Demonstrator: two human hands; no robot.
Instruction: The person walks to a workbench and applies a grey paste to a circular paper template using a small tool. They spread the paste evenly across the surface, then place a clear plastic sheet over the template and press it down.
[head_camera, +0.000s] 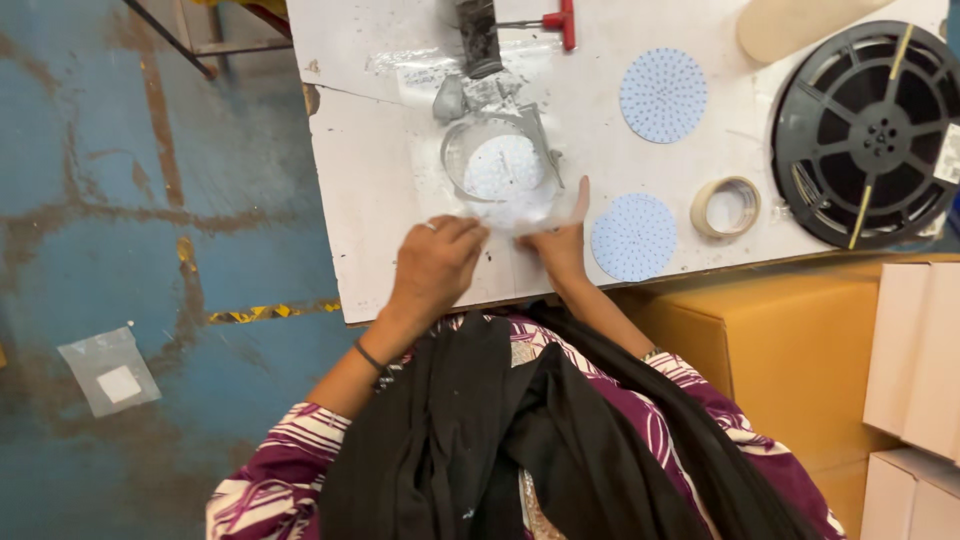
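Both hands meet at the near edge of a white worktable (380, 210). My left hand (436, 268) and my right hand (560, 245) pinch a thin, clear plastic film or bag (515, 210) stretched between them. Just beyond it a round white dotted disc (503, 166) lies inside a metal ring fixture (452, 150). A second dotted disc (634, 238) lies right of my right hand, a third (663, 95) farther back.
A roll of tape (726, 207) and a large black reel (868, 132) sit on the table's right. A red-handled tool (560, 22) lies at the back. Cardboard boxes (790, 350) stand to my right. A plastic bag (108, 370) lies on the blue floor.
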